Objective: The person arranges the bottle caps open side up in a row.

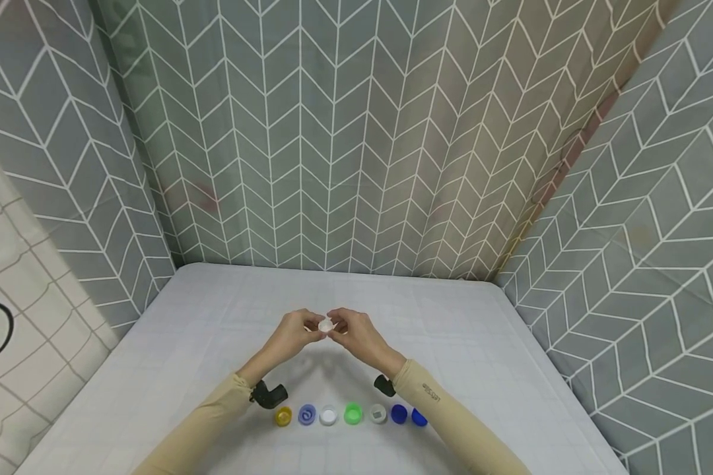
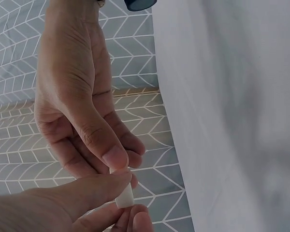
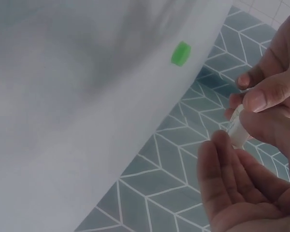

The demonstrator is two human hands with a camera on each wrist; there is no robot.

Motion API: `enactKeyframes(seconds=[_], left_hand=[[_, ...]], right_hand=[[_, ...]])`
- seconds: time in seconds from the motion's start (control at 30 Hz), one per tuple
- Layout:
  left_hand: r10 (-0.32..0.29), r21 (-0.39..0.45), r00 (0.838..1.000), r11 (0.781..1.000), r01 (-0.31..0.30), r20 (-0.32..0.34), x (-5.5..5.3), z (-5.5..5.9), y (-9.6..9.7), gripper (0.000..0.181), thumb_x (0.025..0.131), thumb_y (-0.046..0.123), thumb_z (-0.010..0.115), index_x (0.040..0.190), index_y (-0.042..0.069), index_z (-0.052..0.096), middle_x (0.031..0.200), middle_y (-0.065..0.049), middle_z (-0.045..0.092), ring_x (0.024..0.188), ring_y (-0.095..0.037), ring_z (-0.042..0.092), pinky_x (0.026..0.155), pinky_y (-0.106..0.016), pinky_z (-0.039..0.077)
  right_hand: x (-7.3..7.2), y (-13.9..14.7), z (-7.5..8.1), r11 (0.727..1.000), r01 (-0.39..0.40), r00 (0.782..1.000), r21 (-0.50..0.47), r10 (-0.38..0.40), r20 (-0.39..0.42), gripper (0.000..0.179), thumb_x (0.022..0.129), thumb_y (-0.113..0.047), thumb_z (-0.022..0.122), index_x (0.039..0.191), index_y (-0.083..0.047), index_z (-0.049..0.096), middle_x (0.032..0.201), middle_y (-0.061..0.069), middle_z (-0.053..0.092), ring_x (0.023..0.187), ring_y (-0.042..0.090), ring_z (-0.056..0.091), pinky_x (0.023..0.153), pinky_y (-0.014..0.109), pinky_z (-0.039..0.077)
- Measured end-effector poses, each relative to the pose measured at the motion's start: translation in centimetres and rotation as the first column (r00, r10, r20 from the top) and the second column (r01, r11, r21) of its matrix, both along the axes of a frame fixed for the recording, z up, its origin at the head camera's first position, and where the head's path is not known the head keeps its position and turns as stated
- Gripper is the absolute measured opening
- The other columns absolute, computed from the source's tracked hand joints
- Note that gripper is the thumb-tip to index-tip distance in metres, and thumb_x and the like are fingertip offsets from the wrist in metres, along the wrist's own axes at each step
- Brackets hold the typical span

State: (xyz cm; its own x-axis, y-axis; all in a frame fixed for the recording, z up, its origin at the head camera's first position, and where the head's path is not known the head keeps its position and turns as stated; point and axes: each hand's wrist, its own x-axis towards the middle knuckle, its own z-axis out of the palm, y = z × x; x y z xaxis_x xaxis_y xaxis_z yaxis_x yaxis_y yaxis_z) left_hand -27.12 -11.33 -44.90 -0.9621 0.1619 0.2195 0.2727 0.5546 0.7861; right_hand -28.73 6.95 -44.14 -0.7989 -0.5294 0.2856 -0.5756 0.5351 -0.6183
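A small white bottle cap [image 1: 325,325] is held up above the table, between the two hands. The left hand [image 1: 294,333] pinches it from one side with thumb and fingers. From the other side the right hand [image 1: 356,335] has its thumb and fingertips on it too. Seen close in the left wrist view, the white cap [image 2: 125,198] shows a smooth side under the left thumb [image 2: 108,182]. Fingers cover part of the cap [image 3: 238,131] in the right wrist view, where some right-hand fingers stretch out past it.
Nearer the body, a row of caps lies on the white-covered table [image 1: 237,297]: yellow [image 1: 283,416], light blue [image 1: 307,415], white [image 1: 329,415], green [image 1: 353,414], greyish [image 1: 377,413] and two dark blue [image 1: 399,413]. The right sleeve [image 1: 451,412] partly covers the last one. Patterned curtains [image 1: 333,132] surround the table.
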Motion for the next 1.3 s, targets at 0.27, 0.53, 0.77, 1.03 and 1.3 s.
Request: enactKeyframes(seconds=[0.27, 0.53, 0.77, 1.03, 1.3], left_hand=[[-0.036, 0.005, 0.999, 0.999, 0.036, -0.013, 0.3, 0.1, 1.0, 0.024, 0.078, 0.007, 0.077, 0.101, 0.004, 0.072, 0.095, -0.006, 0.067, 0.082, -0.014, 0.065, 0.065, -0.026, 0.054], [-0.064, -0.029, 0.996, 0.998, 0.063, -0.057, 0.8, 0.5, 2.5, 0.024, 0.078, 0.008, 0.078, 0.101, 0.004, 0.074, 0.094, -0.004, 0.068, 0.082, -0.014, 0.064, 0.066, -0.025, 0.053], [-0.072, -0.065, 0.995, 0.996, 0.068, -0.065, 0.9, 1.2, 3.8, 0.023, 0.077, 0.011, 0.079, 0.1, 0.01, 0.075, 0.094, 0.0, 0.068, 0.089, -0.017, 0.061, 0.069, -0.028, 0.052], [-0.128, -0.085, 0.986, 0.989, 0.119, -0.111, 1.2, 1.7, 5.6, 0.024, 0.078, 0.012, 0.079, 0.101, 0.009, 0.075, 0.09, 0.001, 0.067, 0.087, -0.016, 0.061, 0.069, -0.027, 0.052], [-0.214, -0.082, 0.969, 0.975, 0.205, -0.124, 1.1, 2.2, 8.4, 0.027, 0.081, 0.013, 0.077, 0.106, 0.005, 0.074, 0.096, -0.005, 0.069, 0.09, -0.02, 0.062, 0.069, -0.025, 0.053]], right_hand=[[0.7, 1.1, 0.7, 0.999, 0.024, 1.0, 0.042, -0.024, -0.009, 0.025, 0.087, -0.01, 0.07, 0.112, -0.006, 0.068, 0.1, 0.007, 0.07, 0.077, 0.009, 0.066, 0.066, 0.017, 0.051], [1.4, 2.8, 1.4, 0.998, 0.025, 1.0, 0.053, -0.025, -0.014, 0.022, 0.087, -0.012, 0.07, 0.109, -0.01, 0.07, 0.102, 0.004, 0.07, 0.08, 0.012, 0.066, 0.067, 0.02, 0.052], [1.8, 4.4, 2.0, 0.996, 0.057, 0.997, 0.068, -0.054, -0.051, 0.025, 0.086, -0.017, 0.073, 0.109, -0.01, 0.069, 0.104, 0.001, 0.071, 0.089, 0.022, 0.066, 0.072, 0.022, 0.051], [2.5, 6.6, 2.6, 0.993, 0.083, 0.995, 0.081, -0.077, -0.07, 0.023, 0.085, -0.019, 0.074, 0.106, -0.011, 0.069, 0.103, -0.001, 0.071, 0.091, 0.022, 0.065, 0.073, 0.025, 0.049], [3.5, 9.5, 3.2, 0.986, 0.148, 0.987, 0.077, -0.142, -0.078, 0.023, 0.084, -0.018, 0.075, 0.106, -0.013, 0.069, 0.102, -0.003, 0.07, 0.091, 0.02, 0.063, 0.074, 0.027, 0.049]])
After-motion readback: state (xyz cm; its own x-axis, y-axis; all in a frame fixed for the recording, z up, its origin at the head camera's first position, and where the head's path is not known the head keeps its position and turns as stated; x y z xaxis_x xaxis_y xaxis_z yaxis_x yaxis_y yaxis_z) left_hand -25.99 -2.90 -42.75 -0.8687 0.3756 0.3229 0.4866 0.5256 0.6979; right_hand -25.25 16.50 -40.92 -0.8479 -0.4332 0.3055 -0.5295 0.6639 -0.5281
